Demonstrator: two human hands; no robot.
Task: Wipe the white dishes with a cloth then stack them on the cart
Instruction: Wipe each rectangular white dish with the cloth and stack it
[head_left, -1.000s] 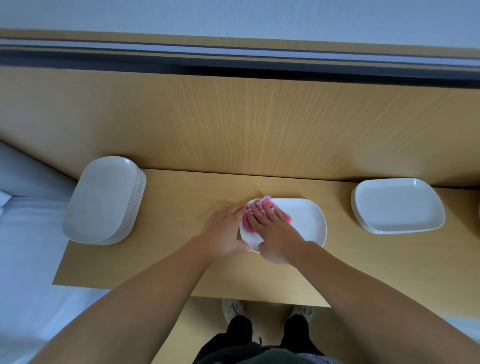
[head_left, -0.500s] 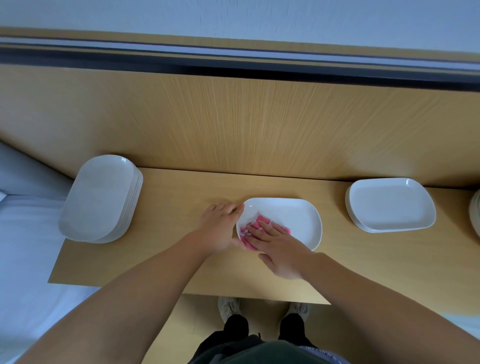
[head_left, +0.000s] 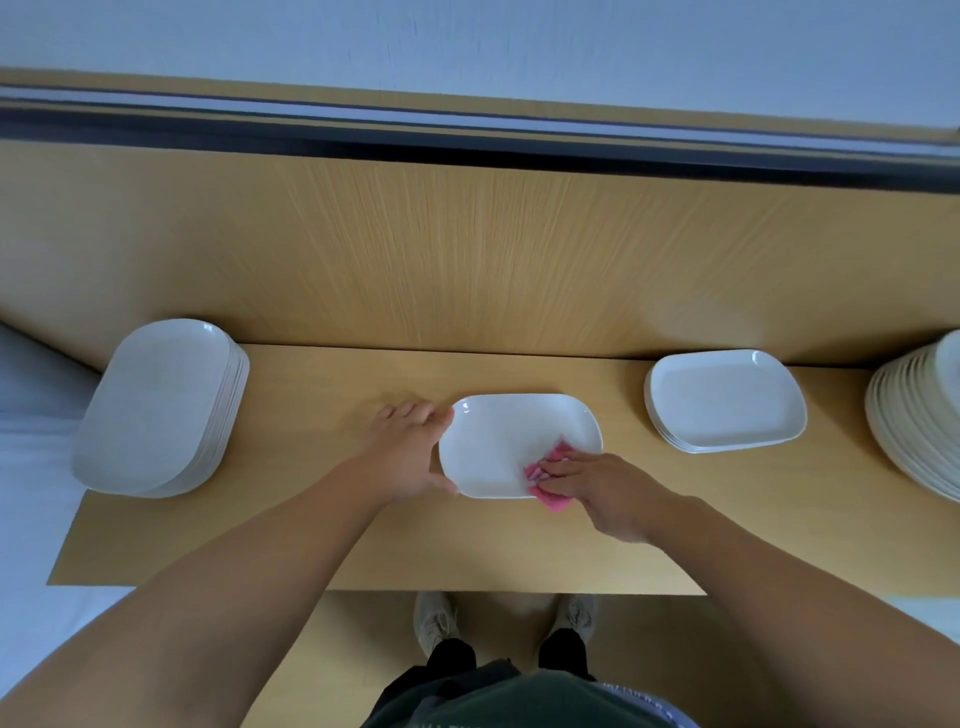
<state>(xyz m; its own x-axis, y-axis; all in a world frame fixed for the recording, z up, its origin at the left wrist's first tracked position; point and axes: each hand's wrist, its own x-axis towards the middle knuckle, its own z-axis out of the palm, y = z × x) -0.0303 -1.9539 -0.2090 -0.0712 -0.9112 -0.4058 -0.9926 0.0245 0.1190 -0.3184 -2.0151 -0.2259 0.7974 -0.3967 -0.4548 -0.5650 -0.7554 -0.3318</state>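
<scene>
A white rectangular dish (head_left: 498, 436) lies flat in the middle of the wooden surface (head_left: 322, 525). My left hand (head_left: 408, 449) grips the dish's left rim, thumb at the near edge. My right hand (head_left: 597, 486) presses a pink cloth (head_left: 550, 475) with flat fingers onto the dish's near right corner; part of the cloth hangs over the rim. A tall stack of white dishes (head_left: 156, 410) stands at the left end. A short stack of white dishes (head_left: 727, 400) sits to the right.
Another stack of off-white plates (head_left: 919, 426) shows at the right frame edge. A wooden back panel (head_left: 467, 260) rises behind the surface. White bedding (head_left: 31, 467) lies to the left. My shoes (head_left: 504, 618) stand below the near edge.
My right hand has swept the pink cloth from the dish's left side to its near right corner. The left hand has stayed on the left rim. The view has shifted right.
</scene>
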